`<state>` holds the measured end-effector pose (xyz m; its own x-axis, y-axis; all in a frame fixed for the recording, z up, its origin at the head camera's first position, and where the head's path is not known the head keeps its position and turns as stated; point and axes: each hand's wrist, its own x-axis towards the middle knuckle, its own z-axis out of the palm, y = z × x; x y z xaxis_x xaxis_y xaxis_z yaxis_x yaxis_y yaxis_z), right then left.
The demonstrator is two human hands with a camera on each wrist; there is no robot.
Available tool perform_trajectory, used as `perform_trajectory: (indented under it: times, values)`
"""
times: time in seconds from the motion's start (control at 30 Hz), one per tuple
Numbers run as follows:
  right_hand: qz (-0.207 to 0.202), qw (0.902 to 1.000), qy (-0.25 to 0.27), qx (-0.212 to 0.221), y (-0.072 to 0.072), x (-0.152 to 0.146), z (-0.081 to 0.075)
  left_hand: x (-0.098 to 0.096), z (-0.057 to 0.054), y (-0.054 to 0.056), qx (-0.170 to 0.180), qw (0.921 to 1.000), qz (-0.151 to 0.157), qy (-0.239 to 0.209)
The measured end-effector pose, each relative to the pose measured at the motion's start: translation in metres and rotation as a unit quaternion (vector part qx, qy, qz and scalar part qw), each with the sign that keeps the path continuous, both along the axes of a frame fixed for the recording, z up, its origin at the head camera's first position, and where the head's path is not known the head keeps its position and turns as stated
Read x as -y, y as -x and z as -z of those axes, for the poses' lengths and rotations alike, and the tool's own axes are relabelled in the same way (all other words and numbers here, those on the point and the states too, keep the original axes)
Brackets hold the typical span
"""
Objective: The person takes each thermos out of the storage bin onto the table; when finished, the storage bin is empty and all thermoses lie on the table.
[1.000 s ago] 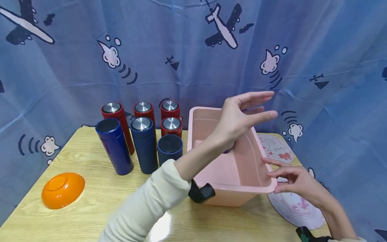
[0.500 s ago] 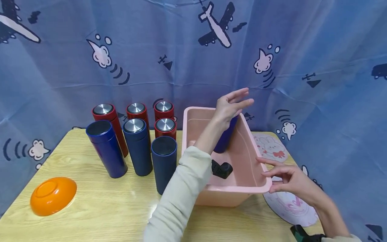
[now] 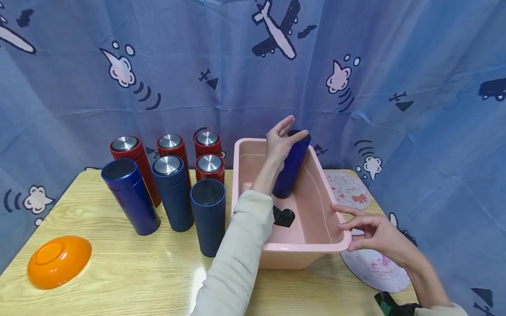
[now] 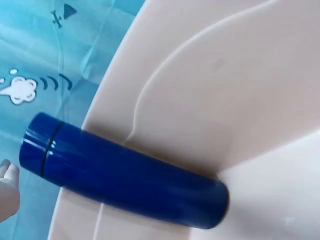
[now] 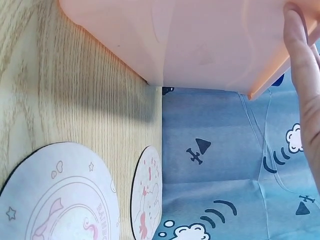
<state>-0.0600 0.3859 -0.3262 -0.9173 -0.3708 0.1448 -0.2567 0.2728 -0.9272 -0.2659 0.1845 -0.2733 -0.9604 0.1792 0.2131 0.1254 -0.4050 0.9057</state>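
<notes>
A glossy blue thermos (image 3: pixel 293 169) leans inside the pink plastic bin (image 3: pixel 302 247), its capped end above the rim at the back right corner. My left hand (image 3: pixel 279 142) is over the bin beside that cap, fingers extended and holding nothing. In the left wrist view, the thermos (image 4: pixel 130 172) lies along the bin wall, and a gap separates it from the fingertips (image 4: pixel 10 175). At the bin's front right corner, my right hand (image 3: pixel 373 230) pinches the rim between thumb and fingers. From the right wrist view, a finger (image 5: pixel 300 60) lies against the bin's outside (image 5: pixel 200 45).
Left of the bin stand several thermoses, red ones (image 3: pixel 209 166) at the back and blue ones (image 3: pixel 208 219) in front. An upturned orange bowl (image 3: pixel 59 262) sits at the table's left. Two printed round mats (image 5: pixel 70 200) lie right of the bin. A patterned curtain (image 3: pixel 178 101) hangs behind.
My left hand has drawn back leftward from the thermos, which now shows leaning in the bin. The right hand keeps its hold on the rim. The head view has turned slightly right.
</notes>
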Motion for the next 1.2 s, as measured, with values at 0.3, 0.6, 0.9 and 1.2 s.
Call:
perform_trajectory:
  times: [0.3,0.6,0.9,1.2]
  values:
    - [-0.005,1.0,0.003,0.0,0.003,0.001,0.0,0.003,0.016,0.008,0.045,0.9986,-0.014,0.024]
    - [-0.001,0.9998,0.007,0.019,0.001,0.002,-0.002,0.001,0.021,0.004,0.079,0.9919,0.009,0.1]
    - [0.013,0.9997,-0.008,0.017,-0.001,0.001,-0.002,0.001,0.023,0.002,0.106,0.9804,0.012,0.165]
    - [0.013,0.9998,-0.01,0.016,-0.002,0.002,-0.003,-0.001,0.023,-0.001,0.063,0.9727,0.041,0.219]
